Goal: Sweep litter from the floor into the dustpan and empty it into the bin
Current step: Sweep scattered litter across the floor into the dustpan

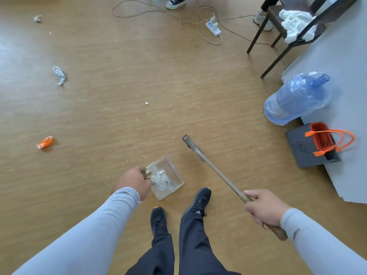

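A person stands on a wood-grain floor (pixel 178 86), the left hand (pixel 136 182) curled around the handle of a clear dustpan (pixel 165 177) and the right hand (pixel 262 207) wrapped around the wooden grip of a long-handled broom (pixel 214 169). The dustpan holds a small heap of pale, crumpled scraps and sits low just ahead of the person's dark shoes (pixel 199 199); whether it touches the boards cannot be told. The broom's dark head rests to the right of the pan, apart from it.

Litter still lies scattered to the left: an orange wrapper (pixel 45 142), a twisted pale wrapper (pixel 60 75), a crumpled wad (pixel 37 18) far off, and a tiny white scrap (pixel 146 103) in mid-floor.

Along the right, a blue water jug (pixel 296 99) leans against a grey platform (pixel 345 56), beside a dark bag with orange handles (pixel 317 144). Farther back, a dark chair (pixel 294 26) carries a white cloth (pixel 296 24), and a power strip (pixel 213 28) trails looping cables across the floor. Other people's shoes show at the top edge.
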`<state>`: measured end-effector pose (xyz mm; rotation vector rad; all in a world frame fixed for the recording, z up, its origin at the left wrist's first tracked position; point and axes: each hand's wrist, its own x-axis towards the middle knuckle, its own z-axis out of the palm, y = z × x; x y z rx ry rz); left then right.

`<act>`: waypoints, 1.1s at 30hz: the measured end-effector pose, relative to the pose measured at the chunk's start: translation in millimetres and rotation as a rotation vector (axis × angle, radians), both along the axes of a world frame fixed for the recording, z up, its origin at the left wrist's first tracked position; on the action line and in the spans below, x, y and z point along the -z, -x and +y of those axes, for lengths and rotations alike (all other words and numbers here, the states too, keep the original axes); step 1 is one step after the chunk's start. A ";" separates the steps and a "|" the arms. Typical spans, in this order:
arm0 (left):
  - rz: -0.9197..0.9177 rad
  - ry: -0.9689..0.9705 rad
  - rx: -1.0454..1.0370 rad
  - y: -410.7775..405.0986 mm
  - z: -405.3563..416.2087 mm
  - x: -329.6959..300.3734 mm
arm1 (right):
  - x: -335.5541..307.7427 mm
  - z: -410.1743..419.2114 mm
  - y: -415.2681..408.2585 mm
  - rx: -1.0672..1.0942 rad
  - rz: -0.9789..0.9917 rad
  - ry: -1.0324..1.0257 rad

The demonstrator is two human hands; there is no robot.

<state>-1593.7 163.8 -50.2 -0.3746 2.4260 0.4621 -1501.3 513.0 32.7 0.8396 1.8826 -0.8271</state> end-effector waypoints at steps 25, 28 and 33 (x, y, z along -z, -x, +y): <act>-0.005 -0.037 0.016 10.6 3.5 -3.1 | 11.3 62.2 6.2 0.157 -0.046 -0.099; -0.011 -0.020 0.056 18.5 13.3 0.3 | 46.4 67.2 27.1 0.152 -0.073 -0.191; 0.018 -0.004 0.038 28.1 12.8 6.5 | 73.0 32.8 27.9 0.002 -0.168 -0.131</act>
